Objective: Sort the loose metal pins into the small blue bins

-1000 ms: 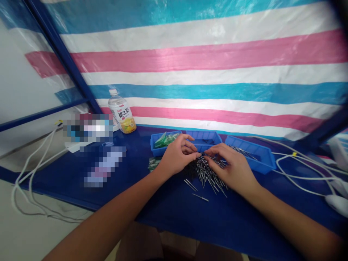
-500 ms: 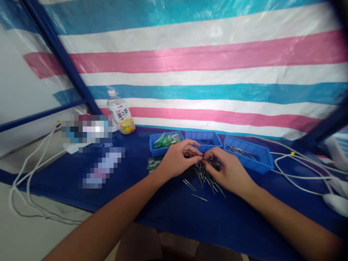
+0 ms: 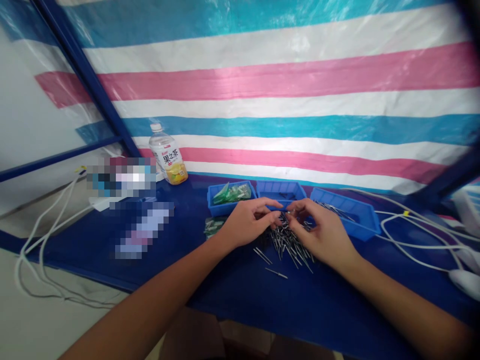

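A heap of blind rivets [image 3: 290, 245], thin metal pins, lies on the blue table under my hands. My left hand [image 3: 249, 219] is over the left side of the heap, its thumb and fingers closed together; what they hold is hidden. Close by, my right hand [image 3: 322, 227] pinches a small shiny piece, seemingly a rivet, between thumb and forefinger. The fingertips of both hands nearly meet. A single rivet [image 3: 276, 273] lies in front of the heap, and a few others [image 3: 262, 255] are just left of it.
Behind the hands stand a blue bin with green packets [image 3: 231, 192], a middle blue bin [image 3: 281, 187] and a right blue bin with rivets [image 3: 360, 225]. More green packets [image 3: 213, 226] lie on the table. A drink bottle [image 3: 168, 157] stands left; white cables [image 3: 416, 242] run right.
My fingertips have moved slightly apart, and my right hand has shifted a little up. A small shiny piece now shows at its fingertips. The bins and loose rivets stay put.
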